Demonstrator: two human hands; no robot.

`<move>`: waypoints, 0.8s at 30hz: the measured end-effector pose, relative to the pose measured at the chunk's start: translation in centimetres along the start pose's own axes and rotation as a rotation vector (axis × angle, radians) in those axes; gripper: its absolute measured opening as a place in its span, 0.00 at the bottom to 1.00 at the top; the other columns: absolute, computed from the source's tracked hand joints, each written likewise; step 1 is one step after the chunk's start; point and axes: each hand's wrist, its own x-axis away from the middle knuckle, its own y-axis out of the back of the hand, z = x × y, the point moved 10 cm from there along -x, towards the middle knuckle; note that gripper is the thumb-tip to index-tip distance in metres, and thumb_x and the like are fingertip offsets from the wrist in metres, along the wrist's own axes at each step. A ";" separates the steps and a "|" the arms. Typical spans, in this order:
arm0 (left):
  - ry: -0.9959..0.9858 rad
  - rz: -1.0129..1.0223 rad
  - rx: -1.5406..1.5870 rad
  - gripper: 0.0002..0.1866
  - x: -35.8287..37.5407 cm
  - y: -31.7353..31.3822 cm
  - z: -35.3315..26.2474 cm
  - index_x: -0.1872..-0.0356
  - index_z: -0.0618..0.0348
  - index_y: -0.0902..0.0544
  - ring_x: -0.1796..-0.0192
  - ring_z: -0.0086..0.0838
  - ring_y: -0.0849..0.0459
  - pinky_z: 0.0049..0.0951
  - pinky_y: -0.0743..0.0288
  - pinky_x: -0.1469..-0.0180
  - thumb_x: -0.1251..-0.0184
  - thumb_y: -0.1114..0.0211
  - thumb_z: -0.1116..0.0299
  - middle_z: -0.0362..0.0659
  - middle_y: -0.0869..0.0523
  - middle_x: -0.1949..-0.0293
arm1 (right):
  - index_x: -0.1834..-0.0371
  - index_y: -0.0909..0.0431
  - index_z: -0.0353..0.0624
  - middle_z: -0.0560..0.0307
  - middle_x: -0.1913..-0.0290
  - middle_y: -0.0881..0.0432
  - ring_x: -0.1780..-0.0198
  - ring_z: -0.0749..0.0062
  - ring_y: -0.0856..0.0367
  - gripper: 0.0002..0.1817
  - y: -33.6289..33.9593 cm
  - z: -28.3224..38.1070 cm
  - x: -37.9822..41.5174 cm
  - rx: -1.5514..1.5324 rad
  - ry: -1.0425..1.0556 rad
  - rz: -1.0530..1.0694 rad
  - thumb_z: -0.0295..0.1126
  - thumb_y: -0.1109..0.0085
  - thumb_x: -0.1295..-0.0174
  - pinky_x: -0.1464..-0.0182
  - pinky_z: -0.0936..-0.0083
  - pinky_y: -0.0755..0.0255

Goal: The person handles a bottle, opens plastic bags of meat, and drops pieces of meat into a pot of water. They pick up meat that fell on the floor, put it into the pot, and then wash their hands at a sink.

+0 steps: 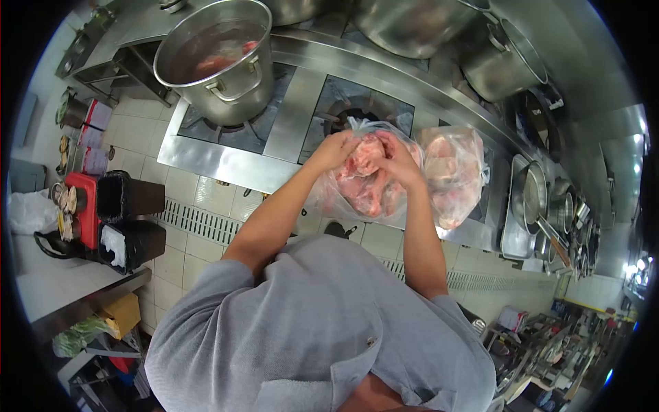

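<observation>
An open clear plastic bag full of raw, pinkish meaty bones lies on the stove's front edge. Both hands work at its mouth, around one chunky meaty bone. My left hand is closed against the chunk's left side, its fingertips partly hidden by meat and plastic. On the other side my right hand curls its fingers and thumb around the same piece. A second clear bag of meaty bones rests just right of my right hand.
A large steel pot holding water and some meat stands on the left burner. Bigger pots line the back. At right are a metal tray and a strainer. Black-lined bins stand on the floor at left.
</observation>
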 end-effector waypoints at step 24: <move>-0.002 -0.678 0.090 0.17 -1.0 3.9 7.0 0.58 0.64 0.19 0.64 0.32 0.15 0.30 0.23 0.62 0.27 0.49 0.59 0.46 0.15 0.67 | 0.43 0.33 0.28 0.37 0.51 0.24 0.47 0.47 0.25 0.37 -1.7 5.6 7.9 0.494 0.096 -0.927 0.35 0.34 0.58 0.42 0.64 0.33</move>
